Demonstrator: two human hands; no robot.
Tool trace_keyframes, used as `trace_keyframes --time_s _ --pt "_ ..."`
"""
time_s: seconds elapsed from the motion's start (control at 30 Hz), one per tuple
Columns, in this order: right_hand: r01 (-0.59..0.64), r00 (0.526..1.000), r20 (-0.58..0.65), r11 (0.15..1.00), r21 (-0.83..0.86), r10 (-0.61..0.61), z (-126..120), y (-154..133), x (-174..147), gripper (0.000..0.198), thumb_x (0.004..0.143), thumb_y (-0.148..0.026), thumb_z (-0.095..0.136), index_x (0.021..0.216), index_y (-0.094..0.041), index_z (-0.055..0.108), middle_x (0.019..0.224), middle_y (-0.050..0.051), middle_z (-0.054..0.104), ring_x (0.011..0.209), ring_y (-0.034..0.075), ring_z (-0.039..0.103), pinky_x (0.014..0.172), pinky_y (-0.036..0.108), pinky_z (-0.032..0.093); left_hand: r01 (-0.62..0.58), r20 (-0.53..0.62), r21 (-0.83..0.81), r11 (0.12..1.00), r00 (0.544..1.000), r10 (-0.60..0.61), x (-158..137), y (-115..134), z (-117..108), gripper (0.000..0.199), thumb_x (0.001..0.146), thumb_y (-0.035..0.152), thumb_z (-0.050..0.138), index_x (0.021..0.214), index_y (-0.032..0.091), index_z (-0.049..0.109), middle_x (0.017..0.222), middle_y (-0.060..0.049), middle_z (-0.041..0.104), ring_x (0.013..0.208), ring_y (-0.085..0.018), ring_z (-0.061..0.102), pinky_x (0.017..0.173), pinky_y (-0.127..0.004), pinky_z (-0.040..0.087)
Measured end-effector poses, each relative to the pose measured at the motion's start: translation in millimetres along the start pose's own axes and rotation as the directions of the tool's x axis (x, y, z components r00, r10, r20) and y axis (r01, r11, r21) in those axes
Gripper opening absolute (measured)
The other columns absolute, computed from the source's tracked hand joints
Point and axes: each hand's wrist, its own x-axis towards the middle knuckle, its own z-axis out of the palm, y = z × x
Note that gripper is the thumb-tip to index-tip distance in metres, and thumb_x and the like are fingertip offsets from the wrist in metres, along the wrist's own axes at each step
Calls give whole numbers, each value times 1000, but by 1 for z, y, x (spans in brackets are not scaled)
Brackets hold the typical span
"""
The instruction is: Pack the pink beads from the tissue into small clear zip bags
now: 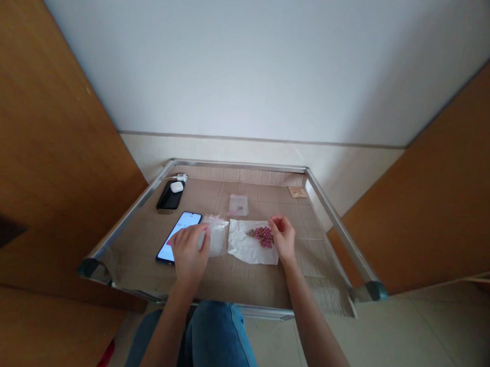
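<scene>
Pink beads [260, 236] lie by the right hand [283, 237], fingers bunched, left hand [190, 251] curled; whether either pinches anything, I cannot tell.

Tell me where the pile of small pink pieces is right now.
In the head view, the pink pile lies on the white paper, slightly right of centre, with the right hand at its right edge.

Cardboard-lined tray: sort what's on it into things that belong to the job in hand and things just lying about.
Seemingly in the job:
pink pieces, by the right hand
white sheet under them
clear plastic bags, by the left hand
small clear bag

Probably lying about:
lit phone
black slab
white case on it
white plug
tan square
</scene>
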Motion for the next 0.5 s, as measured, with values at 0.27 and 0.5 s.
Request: trace_keyframes --time_s 0.27,0.5 --pt "-2 963 269 998 55 -13 0 -14 -8 25 78 -42 54 70 -19 59 64 2 61 58 14 56 58 26 45 -289 125 -266 920 936 330 2 41 50 10 80 17 51 73 20 57 82 -2 62 83 -17 53 79 -32 36" --pt "-110 901 432 984 137 40 5 -12 -10 22 74 -40 59 82 -19 56 61 -2 60 45 11 49 44 24 41 -310 232 -374 874 881 411 -8 49 80 2 77 18 53 77 19 55 105 -7 57 101 -22 50 88 -37 39"
